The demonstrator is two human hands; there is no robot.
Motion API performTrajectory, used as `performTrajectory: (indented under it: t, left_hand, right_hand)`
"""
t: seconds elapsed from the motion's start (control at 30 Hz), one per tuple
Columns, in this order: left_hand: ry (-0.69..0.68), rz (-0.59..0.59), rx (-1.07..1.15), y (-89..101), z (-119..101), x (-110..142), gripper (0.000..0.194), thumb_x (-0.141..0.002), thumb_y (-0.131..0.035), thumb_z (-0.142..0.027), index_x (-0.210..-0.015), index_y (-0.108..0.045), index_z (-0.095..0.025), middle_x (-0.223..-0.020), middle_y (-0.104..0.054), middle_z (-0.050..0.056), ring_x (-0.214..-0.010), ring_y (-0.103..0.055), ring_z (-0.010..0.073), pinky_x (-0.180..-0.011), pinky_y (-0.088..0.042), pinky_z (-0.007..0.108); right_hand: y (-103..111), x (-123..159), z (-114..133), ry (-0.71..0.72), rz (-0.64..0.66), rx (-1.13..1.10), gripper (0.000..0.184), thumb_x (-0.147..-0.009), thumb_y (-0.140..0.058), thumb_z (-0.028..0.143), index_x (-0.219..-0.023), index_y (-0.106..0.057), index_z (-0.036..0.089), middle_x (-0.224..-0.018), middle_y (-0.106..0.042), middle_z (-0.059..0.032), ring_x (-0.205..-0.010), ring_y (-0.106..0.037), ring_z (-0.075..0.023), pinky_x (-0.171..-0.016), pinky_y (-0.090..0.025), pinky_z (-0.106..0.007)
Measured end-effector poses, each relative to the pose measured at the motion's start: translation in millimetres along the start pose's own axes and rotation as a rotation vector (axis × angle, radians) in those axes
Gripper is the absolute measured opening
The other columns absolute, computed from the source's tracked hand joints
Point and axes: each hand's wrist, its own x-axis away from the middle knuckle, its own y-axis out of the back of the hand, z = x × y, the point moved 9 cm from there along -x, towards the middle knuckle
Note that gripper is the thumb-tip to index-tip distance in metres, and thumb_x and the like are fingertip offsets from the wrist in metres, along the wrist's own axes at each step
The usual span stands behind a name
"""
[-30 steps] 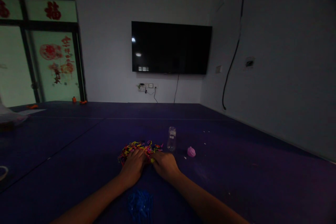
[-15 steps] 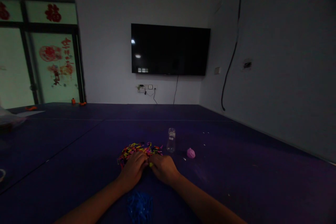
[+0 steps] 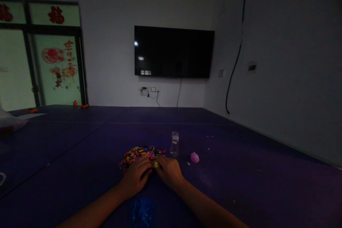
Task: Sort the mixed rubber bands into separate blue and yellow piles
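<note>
A heap of small multicoloured rubber bands [image 3: 130, 155] lies on the purple tabletop before me. At its near edge my left hand [image 3: 137, 174] has its fingers bent and close together; their tips are hidden, so what they pinch does not show. Beside it my right hand [image 3: 169, 171] is closed on a small yellow bunch [image 3: 156, 164], apparently yellow rubber bands. The two hands nearly meet at the fingertips. Closer to me, between my forearms, sits a pile of blue bands [image 3: 142, 212]. Behind my right hand stands a clear bottle [image 3: 174, 145], upright and uncapped.
A pink lid-like piece [image 3: 195, 157] lies right of the bottle, with small white scraps nearby. At the far left are a plastic bag [image 3: 10, 121] and orange items [image 3: 75, 103]. A television [image 3: 173, 51] hangs on the wall beyond the purple table [image 3: 240, 185].
My left hand has shifted slightly down and its thumb stands further from the fingers. More of the yellow bunch shows at my right fingertips. The bottle and blue pile stay put.
</note>
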Motion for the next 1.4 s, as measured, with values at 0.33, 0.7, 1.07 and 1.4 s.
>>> performTrajectory:
  t: [0.33,0.7,1.07,1.4]
  left_hand:
    - [0.009,-0.018,0.01,2.2,-1,0,0.013,-0.085,-0.045,-0.016,-0.089,-0.056,-0.019,-0.085,-0.062,0.006,-0.083,-0.057,0.0196,-0.082,-0.047,0.036]
    - [0.041,0.014,0.038,-1.3,1,1,0.015,-0.085,-0.045,-0.016,-0.096,-0.054,-0.019,-0.092,-0.061,0.007,-0.089,-0.056,0.0204,-0.083,-0.047,0.037]
    - [0.015,0.098,0.01,-7.0,-5,3,0.021,-0.084,-0.044,-0.014,-0.103,-0.051,-0.019,-0.102,-0.06,0.008,-0.097,-0.054,0.0215,-0.088,-0.044,0.037]
    - [0.036,0.092,0.07,-6.4,-4,2,0.021,-0.085,-0.045,-0.015,-0.104,-0.052,-0.02,-0.099,-0.061,0.007,-0.095,-0.055,0.0203,-0.086,-0.046,0.036]
  right_hand:
    - [1,0,-7,-0.055,-0.024,-0.107,0.016,-0.081,-0.046,0.017,-0.095,-0.052,0.02,-0.091,-0.067,-0.0024,-0.076,-0.062,-0.015,-0.063,-0.039,-0.021]
    - [-1,0,-9,-0.089,-0.018,-0.027,0.004,-0.082,-0.047,0.019,-0.085,-0.049,0.02,-0.081,-0.065,-0.0014,-0.07,-0.062,-0.0151,-0.057,-0.033,-0.021]
    - [-5,1,-2,-0.021,0.07,-0.002,0.018,-0.081,-0.041,0.011,-0.094,-0.05,0.02,-0.084,-0.066,-0.0024,-0.072,-0.062,-0.0157,-0.059,-0.035,-0.022]
    - [-3,1,-4,-0.049,0.076,-0.041,0.016,-0.08,-0.042,0.015,-0.094,-0.05,0.02,-0.084,-0.066,-0.0026,-0.071,-0.062,-0.0154,-0.06,-0.035,-0.022]
